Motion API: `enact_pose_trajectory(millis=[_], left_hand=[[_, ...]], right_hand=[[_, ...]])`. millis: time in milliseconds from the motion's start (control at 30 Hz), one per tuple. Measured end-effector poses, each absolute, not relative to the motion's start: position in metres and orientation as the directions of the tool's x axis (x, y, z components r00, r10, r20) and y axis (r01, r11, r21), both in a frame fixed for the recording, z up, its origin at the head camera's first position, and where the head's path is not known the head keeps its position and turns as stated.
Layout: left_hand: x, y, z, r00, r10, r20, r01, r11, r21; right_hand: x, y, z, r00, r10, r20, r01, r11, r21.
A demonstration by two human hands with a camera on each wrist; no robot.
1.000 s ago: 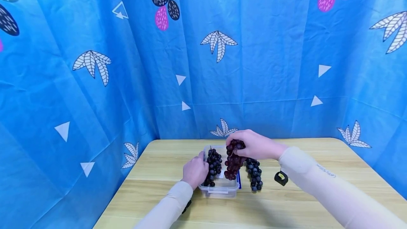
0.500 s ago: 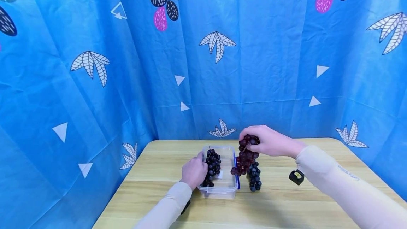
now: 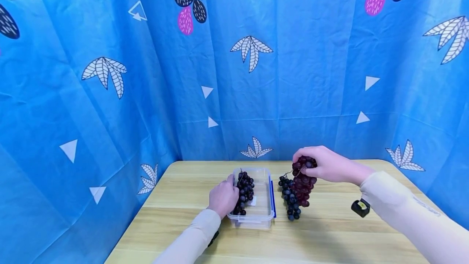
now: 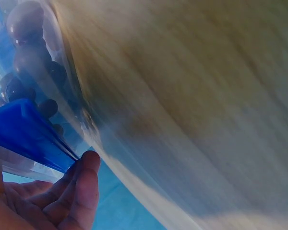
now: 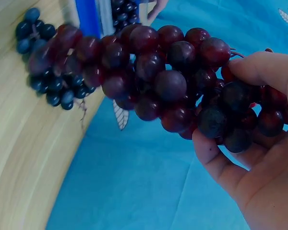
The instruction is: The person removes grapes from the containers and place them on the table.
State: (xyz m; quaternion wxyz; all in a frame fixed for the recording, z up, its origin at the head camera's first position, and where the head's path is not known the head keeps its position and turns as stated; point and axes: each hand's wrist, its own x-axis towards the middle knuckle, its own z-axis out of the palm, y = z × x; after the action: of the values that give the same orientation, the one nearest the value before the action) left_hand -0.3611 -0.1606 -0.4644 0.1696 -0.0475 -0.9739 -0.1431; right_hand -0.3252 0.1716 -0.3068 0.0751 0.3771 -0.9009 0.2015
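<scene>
In the head view, my right hand point(image 3: 326, 164) grips the upper end of a bunch of dark red grapes point(image 3: 303, 186), which hangs down over the table's right half. The right wrist view shows thumb and fingers round these red grapes point(image 5: 149, 81). Just left of it, a bunch of black grapes point(image 3: 289, 201) lies on the table, partly overlapped by the red one. My left hand point(image 3: 222, 199) holds the left side of a clear plastic box point(image 3: 253, 223), its fingers at a blue flap point(image 4: 29, 136) in the left wrist view. Another black grape bunch point(image 3: 244, 190) lies inside the box, along its left side.
A blue flap point(image 3: 273, 201) hangs along the box's right side. Everything stands on a light wooden table point(image 3: 329, 231). Blue patterned curtain point(image 3: 300, 76) encloses the table's back and sides.
My right hand has carried the red grapes rightward, from over the box's right side to beyond the black bunch on the table. My left hand has stayed at the box.
</scene>
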Motion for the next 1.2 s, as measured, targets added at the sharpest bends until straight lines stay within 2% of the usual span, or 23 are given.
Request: enact_pose_trajectory(millis=[533,933,1200], left_hand=[[-0.362,-0.161,-0.465,-0.939,0.039,0.342,0.137,0.953,0.269],[-0.362,-0.159,-0.463,-0.941,0.041,0.335,0.137,0.953,0.270],[-0.361,-0.160,-0.463,-0.943,0.036,0.331,0.132,0.954,0.271]], right_hand=[[-0.317,0.203,-0.324,-0.734,-0.646,0.210,-0.677,0.668,-0.310],[-0.304,0.221,-0.323,-0.740,-0.653,0.159,-0.660,0.660,-0.359],[-0.302,0.224,-0.328,-0.768,-0.630,0.115,-0.618,0.684,-0.387]])
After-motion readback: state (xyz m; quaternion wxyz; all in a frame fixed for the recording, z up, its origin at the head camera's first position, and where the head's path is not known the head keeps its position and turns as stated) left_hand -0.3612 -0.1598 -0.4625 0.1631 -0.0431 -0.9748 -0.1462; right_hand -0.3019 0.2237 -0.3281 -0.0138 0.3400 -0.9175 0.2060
